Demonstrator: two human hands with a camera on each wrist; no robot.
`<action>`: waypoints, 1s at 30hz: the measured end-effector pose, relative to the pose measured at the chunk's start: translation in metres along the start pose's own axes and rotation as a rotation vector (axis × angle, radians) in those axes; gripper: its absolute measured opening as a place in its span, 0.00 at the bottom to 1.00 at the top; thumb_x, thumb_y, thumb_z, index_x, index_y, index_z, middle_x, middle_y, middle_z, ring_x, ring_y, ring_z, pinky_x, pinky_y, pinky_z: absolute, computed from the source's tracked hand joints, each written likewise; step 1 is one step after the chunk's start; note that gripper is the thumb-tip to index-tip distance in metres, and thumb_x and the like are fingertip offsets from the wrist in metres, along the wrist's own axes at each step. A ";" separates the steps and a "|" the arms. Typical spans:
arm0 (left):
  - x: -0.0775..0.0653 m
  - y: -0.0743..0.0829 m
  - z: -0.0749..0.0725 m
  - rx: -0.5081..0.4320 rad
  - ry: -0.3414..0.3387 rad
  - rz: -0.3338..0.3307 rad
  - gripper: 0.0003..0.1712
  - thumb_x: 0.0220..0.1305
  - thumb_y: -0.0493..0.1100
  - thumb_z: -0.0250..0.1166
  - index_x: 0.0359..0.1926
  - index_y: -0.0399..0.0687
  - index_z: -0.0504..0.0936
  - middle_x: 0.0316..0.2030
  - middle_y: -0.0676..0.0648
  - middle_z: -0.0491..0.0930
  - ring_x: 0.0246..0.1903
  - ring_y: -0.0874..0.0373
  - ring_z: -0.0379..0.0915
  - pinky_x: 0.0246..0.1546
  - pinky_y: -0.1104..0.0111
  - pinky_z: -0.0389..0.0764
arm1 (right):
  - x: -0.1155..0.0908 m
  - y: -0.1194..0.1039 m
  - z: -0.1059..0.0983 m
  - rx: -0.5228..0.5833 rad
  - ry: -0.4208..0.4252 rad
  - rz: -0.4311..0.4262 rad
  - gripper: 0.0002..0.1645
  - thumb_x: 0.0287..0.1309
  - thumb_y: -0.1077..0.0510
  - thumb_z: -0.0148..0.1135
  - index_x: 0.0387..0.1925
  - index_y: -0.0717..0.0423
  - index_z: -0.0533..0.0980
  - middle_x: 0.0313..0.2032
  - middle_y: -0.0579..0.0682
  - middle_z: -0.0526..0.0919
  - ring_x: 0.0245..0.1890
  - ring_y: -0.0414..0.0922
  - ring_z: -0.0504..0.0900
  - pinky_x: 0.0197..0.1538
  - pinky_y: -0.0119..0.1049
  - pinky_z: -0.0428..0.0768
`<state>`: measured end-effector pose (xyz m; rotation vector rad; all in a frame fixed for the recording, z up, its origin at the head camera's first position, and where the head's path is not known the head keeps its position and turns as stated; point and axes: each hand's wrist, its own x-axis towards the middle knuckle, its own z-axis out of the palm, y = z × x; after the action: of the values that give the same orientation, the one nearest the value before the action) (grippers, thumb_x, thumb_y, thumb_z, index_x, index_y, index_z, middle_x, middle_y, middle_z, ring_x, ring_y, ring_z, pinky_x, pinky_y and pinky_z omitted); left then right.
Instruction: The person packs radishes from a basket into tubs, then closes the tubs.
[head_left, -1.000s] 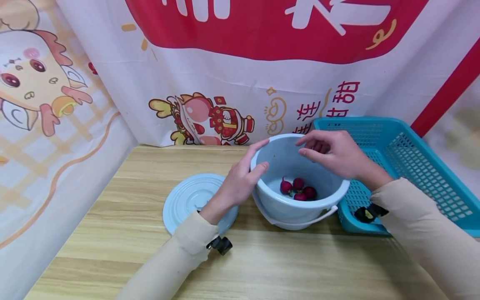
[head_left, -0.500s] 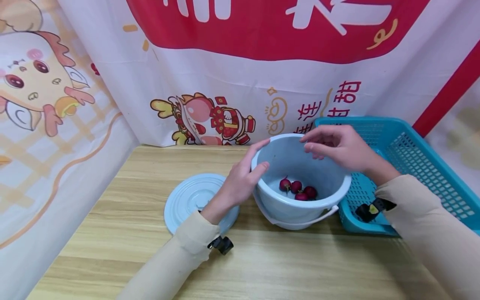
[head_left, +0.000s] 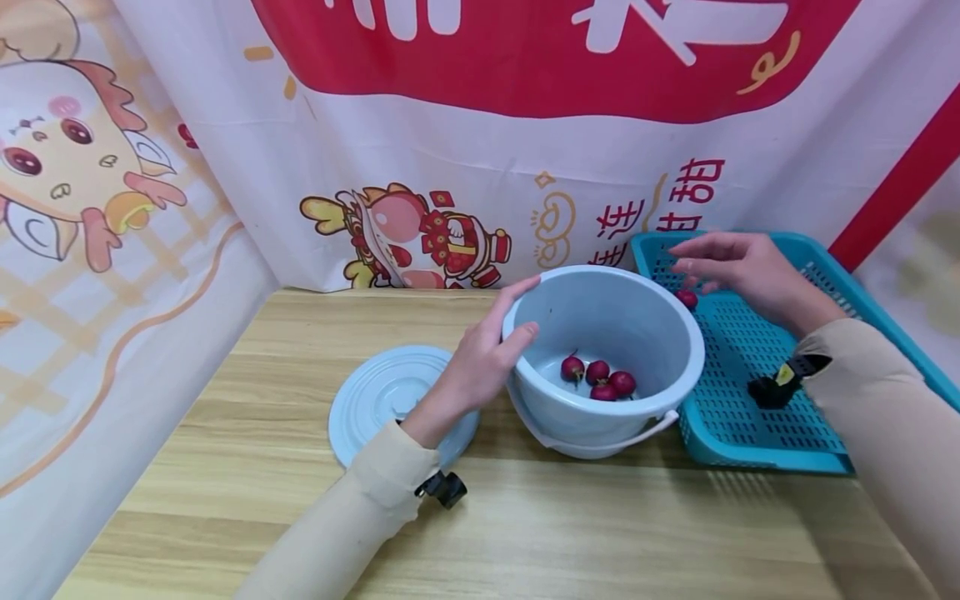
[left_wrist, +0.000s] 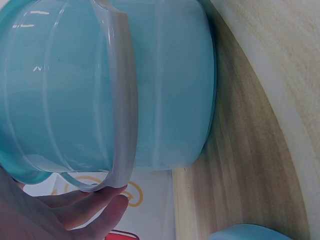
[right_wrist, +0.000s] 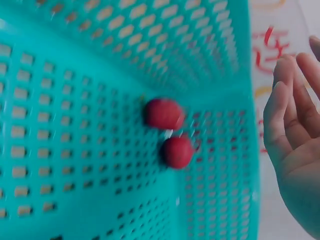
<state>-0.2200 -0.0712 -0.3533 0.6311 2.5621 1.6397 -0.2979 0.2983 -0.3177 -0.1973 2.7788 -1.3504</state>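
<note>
My left hand [head_left: 483, 354] grips the near-left rim of a light blue bucket [head_left: 600, 429], thumb over the rim and fingers along the outside; the left wrist view shows its fingertips by the bucket's handle [left_wrist: 125, 100]. Several red radishes [head_left: 597, 372] lie on the bucket's floor. My right hand [head_left: 750, 271] hovers over the back of a teal plastic basket [head_left: 780, 460], its fingers loosely bent with nothing between them. Below it, two radishes [right_wrist: 177, 151] rest in a corner of the basket, as the right wrist view shows.
A round light blue lid [head_left: 367, 400] lies on the wooden table [head_left: 247, 467], left of the bucket and partly behind my left forearm. The basket stands close against the bucket's right side. A printed cloth [head_left: 465, 142] hangs behind the table.
My right hand has moved right, from above the bucket's opening to over the basket. The radishes in the bucket have shifted slightly. My left hand has kept its hold on the rim.
</note>
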 end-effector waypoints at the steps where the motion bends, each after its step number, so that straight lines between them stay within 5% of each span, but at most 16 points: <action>1: 0.000 0.000 0.000 0.000 -0.001 -0.002 0.34 0.79 0.53 0.51 0.81 0.78 0.57 0.81 0.50 0.63 0.76 0.45 0.67 0.68 0.39 0.78 | 0.002 0.005 -0.002 -0.020 -0.013 0.022 0.39 0.68 0.34 0.66 0.74 0.46 0.73 0.59 0.35 0.83 0.52 0.41 0.85 0.48 0.31 0.88; 7: -0.001 0.001 -0.001 0.000 -0.001 -0.010 0.35 0.78 0.54 0.51 0.81 0.79 0.56 0.81 0.51 0.63 0.76 0.45 0.67 0.67 0.39 0.78 | 0.010 0.027 -0.010 -0.080 -0.091 0.099 0.49 0.65 0.28 0.63 0.79 0.47 0.66 0.76 0.56 0.69 0.68 0.53 0.72 0.54 0.37 0.86; 12: -0.001 0.000 -0.001 -0.004 -0.004 -0.006 0.35 0.79 0.53 0.51 0.81 0.78 0.56 0.81 0.51 0.62 0.76 0.45 0.67 0.67 0.39 0.78 | 0.012 0.045 -0.012 -0.100 -0.127 0.152 0.48 0.68 0.32 0.63 0.80 0.50 0.64 0.78 0.60 0.66 0.74 0.61 0.64 0.63 0.53 0.84; 17: 0.000 0.000 0.000 -0.004 -0.003 -0.007 0.35 0.79 0.52 0.51 0.82 0.77 0.57 0.81 0.51 0.62 0.76 0.45 0.67 0.67 0.39 0.78 | 0.013 0.056 -0.014 -0.090 -0.145 0.179 0.42 0.75 0.41 0.60 0.81 0.53 0.61 0.81 0.64 0.58 0.77 0.66 0.59 0.64 0.51 0.82; 23: 0.000 0.000 0.000 0.003 -0.005 -0.005 0.34 0.79 0.52 0.51 0.81 0.78 0.57 0.81 0.51 0.63 0.76 0.46 0.67 0.67 0.39 0.79 | 0.015 0.064 -0.012 -0.094 -0.172 0.213 0.43 0.75 0.43 0.62 0.81 0.54 0.61 0.81 0.67 0.55 0.77 0.69 0.56 0.67 0.63 0.78; 30: 0.000 0.000 -0.001 0.007 -0.006 -0.007 0.35 0.78 0.53 0.51 0.81 0.78 0.56 0.81 0.51 0.63 0.76 0.46 0.67 0.68 0.39 0.77 | 0.020 0.070 -0.006 -0.118 -0.189 0.215 0.41 0.75 0.45 0.62 0.80 0.55 0.63 0.81 0.68 0.55 0.76 0.71 0.56 0.65 0.64 0.80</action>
<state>-0.2204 -0.0717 -0.3529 0.6258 2.5641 1.6248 -0.3249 0.3432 -0.3692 -0.0270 2.6343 -1.0615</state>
